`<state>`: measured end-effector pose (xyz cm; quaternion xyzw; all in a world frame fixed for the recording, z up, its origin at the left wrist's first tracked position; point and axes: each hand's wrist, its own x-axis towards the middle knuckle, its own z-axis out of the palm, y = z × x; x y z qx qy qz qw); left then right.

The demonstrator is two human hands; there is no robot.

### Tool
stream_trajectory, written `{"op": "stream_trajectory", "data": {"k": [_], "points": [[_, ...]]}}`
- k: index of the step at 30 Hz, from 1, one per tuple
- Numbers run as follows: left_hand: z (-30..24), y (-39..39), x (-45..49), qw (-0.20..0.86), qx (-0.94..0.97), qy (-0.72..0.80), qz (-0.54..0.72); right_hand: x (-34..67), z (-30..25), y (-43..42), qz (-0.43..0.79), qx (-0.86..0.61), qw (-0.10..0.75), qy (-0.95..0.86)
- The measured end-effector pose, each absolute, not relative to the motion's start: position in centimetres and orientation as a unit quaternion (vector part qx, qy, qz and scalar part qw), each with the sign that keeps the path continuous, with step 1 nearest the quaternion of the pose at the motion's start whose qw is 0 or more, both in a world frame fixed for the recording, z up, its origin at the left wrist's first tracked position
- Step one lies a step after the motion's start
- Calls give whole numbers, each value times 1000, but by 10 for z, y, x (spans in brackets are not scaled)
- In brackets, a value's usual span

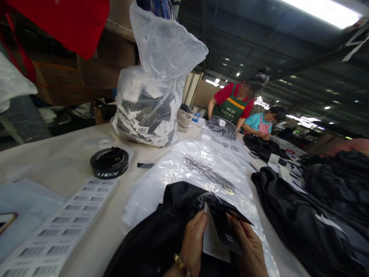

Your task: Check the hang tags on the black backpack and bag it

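Note:
At the bottom of the view my left hand (193,242) and my right hand (248,246) both pinch a set of hang tags (223,227), one black and one white. The tags lie over a black garment (161,227) spread in front of me. My left thumb presses the white tag's left edge. My right fingers curl around the black tag's right side. A beaded bracelet sits on my left wrist. Beyond the garment, a bundle of thin dark fasteners (207,173) lies on flat clear plastic bags (184,169).
A sheet of barcode stickers (62,227) lies at left, near a black ribbon roll (109,162). A big clear bag full of tags (150,104) stands behind. Black garments (311,215) pile at right. Two other people work at the table's far end (239,104).

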<state>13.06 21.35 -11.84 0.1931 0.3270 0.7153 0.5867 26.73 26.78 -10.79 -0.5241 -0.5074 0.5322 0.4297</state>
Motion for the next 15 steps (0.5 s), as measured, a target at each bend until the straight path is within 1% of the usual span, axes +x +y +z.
{"op": "stream_trajectory", "data": {"k": [4,8,12,15], "points": [[-118,213,131,603,215,292,711,270,-108,269,556,-525,434,-476],[-119,214,133,616,197,277,711,270,-112,269,578,-521,430,-457],[-117,214,132,611,200,273,716,271,-114,268,556,-518,439,-479],[-119,213,131,607,199,307,705,274,-112,267,507,-514,429,-543]]}}
